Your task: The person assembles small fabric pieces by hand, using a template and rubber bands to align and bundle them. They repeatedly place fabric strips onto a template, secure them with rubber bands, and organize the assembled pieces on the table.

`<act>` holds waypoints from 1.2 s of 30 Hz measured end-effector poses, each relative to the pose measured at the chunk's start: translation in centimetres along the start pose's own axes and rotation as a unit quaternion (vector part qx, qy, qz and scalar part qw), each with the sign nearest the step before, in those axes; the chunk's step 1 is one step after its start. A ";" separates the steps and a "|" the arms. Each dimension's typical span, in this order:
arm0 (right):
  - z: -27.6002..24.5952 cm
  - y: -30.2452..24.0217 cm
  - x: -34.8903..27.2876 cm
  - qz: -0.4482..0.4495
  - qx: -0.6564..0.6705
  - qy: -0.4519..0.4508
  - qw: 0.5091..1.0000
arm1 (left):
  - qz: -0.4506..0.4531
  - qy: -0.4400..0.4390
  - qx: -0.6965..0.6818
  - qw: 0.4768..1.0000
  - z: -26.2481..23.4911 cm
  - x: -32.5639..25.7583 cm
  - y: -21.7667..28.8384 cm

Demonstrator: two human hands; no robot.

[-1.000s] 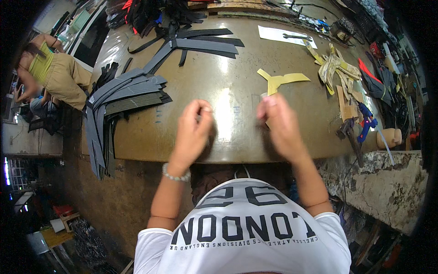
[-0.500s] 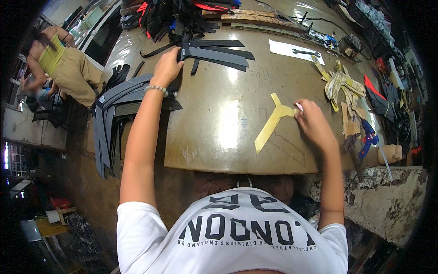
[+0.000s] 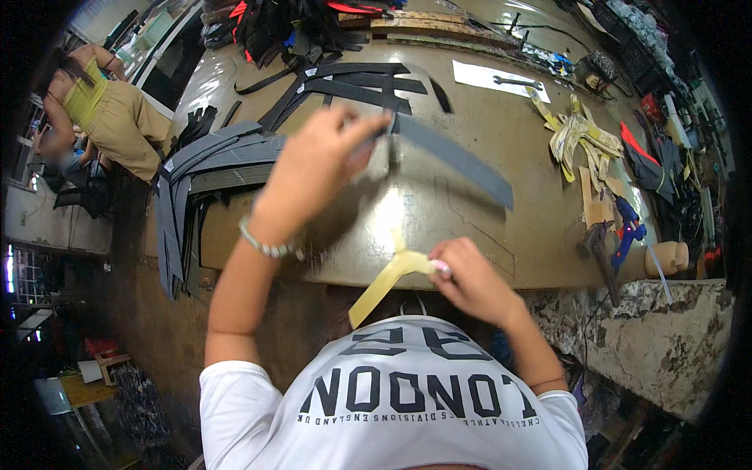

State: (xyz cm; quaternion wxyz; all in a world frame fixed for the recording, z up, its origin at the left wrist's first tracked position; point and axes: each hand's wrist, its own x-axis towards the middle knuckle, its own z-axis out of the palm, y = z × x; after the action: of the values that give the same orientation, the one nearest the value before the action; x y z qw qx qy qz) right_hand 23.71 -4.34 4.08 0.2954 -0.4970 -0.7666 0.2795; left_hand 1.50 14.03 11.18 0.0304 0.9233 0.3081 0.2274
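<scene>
Over the middle of the table, my left hand pinches the end of a grey webbing strap piece with a dark part at its joint. The strap hangs out to the right, raised off the tabletop. Close to my chest, my right hand is closed on one arm of a yellow Y-shaped template. A small white stick-like thing also sits in its fingers; its kind is unclear. Beyond my left hand lie black and grey strap pieces, and a stack of grey strap pieces overhangs the left edge.
A wrench rests on white paper. Tangled yellow pieces lie at the right, with a blue glue gun nearer me. Wooden bars and a dark strap heap line the back. Another person stands at the far left.
My left hand has lifted a grey strap piece from the far pile and moved right and nearer. My right hand has drawn the yellow template toward my chest.
</scene>
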 end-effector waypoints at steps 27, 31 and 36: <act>2.0 1.8 0.1 0.030 -0.024 0.160 0.986 | -0.191 0.088 -0.811 0.545 4.8 -8.8 5.5; 1.8 1.8 0.2 0.027 -0.027 0.158 0.987 | -0.188 0.084 -0.864 0.459 5.2 -8.7 5.7; 1.7 1.9 -0.1 0.035 -0.014 0.150 0.988 | -0.105 0.017 -0.964 0.245 5.5 -8.5 6.1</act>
State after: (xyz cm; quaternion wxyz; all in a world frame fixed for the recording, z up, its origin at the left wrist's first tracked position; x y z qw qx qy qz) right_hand 23.61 -3.96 1.55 0.3900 -0.5640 -0.6996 0.2010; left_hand 1.28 4.66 4.09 0.9157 0.1606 -0.0458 0.3654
